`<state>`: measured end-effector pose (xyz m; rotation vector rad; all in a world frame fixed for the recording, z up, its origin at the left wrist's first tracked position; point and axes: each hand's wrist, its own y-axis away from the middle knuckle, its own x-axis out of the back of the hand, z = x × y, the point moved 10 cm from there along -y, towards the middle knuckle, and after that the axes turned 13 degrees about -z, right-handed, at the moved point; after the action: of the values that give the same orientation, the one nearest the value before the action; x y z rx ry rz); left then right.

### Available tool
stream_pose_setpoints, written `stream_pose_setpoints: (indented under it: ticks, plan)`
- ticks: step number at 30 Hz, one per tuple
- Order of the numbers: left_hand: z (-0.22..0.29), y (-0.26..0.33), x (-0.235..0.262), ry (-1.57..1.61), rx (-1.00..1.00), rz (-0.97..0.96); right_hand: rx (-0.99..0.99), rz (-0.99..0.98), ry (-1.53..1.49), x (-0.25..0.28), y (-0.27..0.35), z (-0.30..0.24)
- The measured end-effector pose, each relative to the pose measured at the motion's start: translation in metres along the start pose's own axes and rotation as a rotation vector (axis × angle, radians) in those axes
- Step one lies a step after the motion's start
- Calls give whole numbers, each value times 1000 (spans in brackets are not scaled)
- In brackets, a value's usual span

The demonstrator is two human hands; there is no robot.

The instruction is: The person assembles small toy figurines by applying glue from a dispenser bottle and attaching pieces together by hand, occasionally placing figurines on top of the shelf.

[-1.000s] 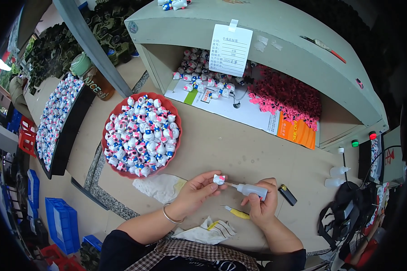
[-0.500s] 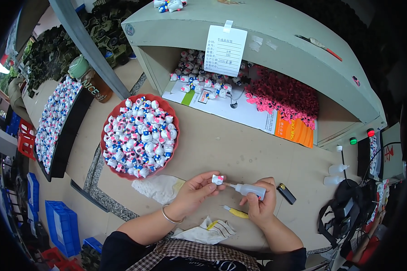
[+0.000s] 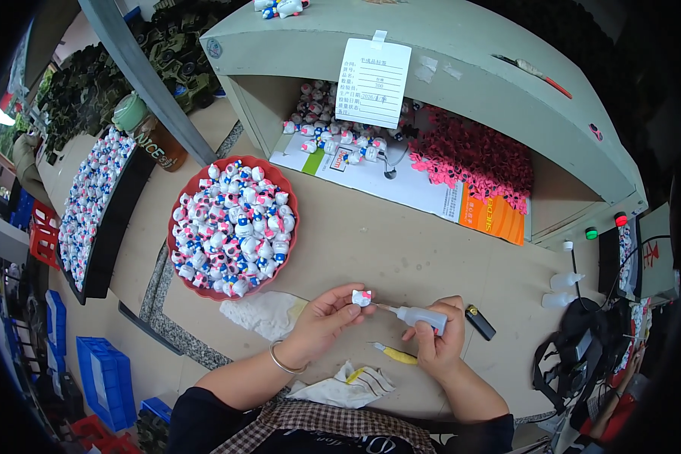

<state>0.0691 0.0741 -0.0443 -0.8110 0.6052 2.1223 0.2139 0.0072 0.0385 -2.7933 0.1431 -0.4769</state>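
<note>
L hand [image 3: 321, 321] pinches small glossy figurine [image 3: 362, 298]; R hand [image 3: 440, 344] wraps grey squeeze bottle [image 3: 422, 318], thin nozzle touching it, above desk [image 3: 401, 250].

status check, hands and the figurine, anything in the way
Left hand pinching small figurine. Right hand gripping glue bottle, nozzle tip at figurine. Nothing between them; yellow tool and lighter lie beside right hand.

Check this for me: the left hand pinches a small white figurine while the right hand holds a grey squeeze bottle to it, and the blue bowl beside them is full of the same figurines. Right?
Not quite: the bowl is red, not blue, as the head view shows. The rest holds: the left hand pinches a small white figurine, and the right hand holds the grey squeeze bottle to it.
</note>
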Motion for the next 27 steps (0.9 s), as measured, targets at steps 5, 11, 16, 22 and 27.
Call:
stream_pose_setpoints:
  ticks: [5,11,16,22,27]
  plan:
    - [-1,-1,1,-11,-16,-15,6,-9,6,-1,-1,-1]
    - [0,0,0,-41,-9,12,52,-28,135,-5,-2,-3]
    - [0,0,-1,-79,-10,10,27,57,-73,-2,-2,-1]
    - [0,-1,-2,-140,-14,-9,46,27,-22,-3,-2,1]
    - [-1,0,-2,-142,7,0,32,23,-39,-6,-3,0]
